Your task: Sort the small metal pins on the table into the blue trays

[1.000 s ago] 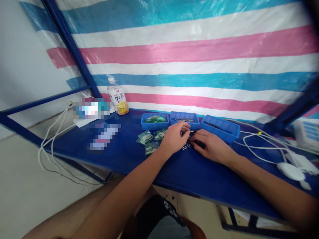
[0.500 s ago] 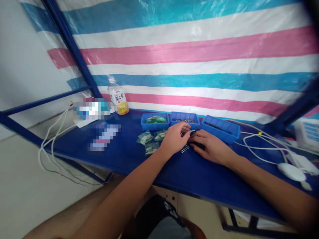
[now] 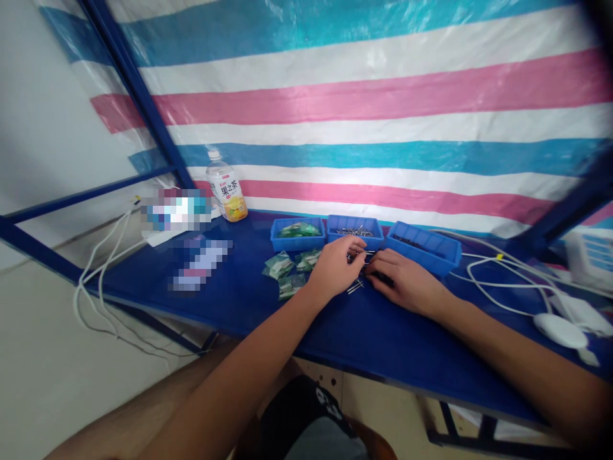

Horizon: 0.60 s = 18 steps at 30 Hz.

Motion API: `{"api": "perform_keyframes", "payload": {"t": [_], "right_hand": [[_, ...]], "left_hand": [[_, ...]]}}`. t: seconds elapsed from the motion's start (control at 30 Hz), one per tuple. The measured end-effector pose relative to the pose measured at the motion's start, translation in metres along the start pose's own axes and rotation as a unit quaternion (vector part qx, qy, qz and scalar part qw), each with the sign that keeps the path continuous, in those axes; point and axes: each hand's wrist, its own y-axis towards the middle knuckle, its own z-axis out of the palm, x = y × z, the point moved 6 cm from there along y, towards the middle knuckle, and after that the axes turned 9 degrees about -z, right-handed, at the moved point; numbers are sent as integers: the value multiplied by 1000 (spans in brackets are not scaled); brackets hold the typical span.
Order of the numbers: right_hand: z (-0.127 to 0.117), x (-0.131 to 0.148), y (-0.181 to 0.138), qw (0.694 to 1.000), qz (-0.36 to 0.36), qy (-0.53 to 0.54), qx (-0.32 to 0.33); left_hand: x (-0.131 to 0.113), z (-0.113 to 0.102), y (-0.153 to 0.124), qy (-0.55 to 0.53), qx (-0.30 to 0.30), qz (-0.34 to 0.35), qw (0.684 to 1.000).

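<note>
My left hand (image 3: 335, 265) rests on the blue table (image 3: 249, 300) with its fingers pinched on thin metal pins (image 3: 358, 255). Beside it, my right hand (image 3: 406, 281) lies on the table with fingers curled round a small black part (image 3: 382, 277). A few loose pins (image 3: 355, 287) lie between the two hands. Just behind them stand three blue trays: the left tray (image 3: 297, 234) has green packets, the middle tray (image 3: 355, 230) metal pins, the right tray (image 3: 423, 246) dark parts.
Green packets (image 3: 288, 266) lie left of my left hand. A drink bottle (image 3: 225, 187) stands at the back left. White cables (image 3: 498, 278), a white mouse (image 3: 559, 329) and a white box (image 3: 590, 255) are at the right. A striped tarp (image 3: 364, 108) hangs behind.
Both hands have stayed together in front of the middle tray, with only small finger movements. The loose pins on the table have shifted slightly.
</note>
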Motion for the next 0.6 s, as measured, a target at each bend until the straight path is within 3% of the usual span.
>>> {"api": "perform_keyframes", "payload": {"t": [0.3,0.6], "right_hand": [[5,16,6,998,-58,4,19],[1,7,3,999,-30,-9,5]], "left_hand": [[0,0,0,11,7,4,1000],[1,1,1,8,4,2,1000]]}}
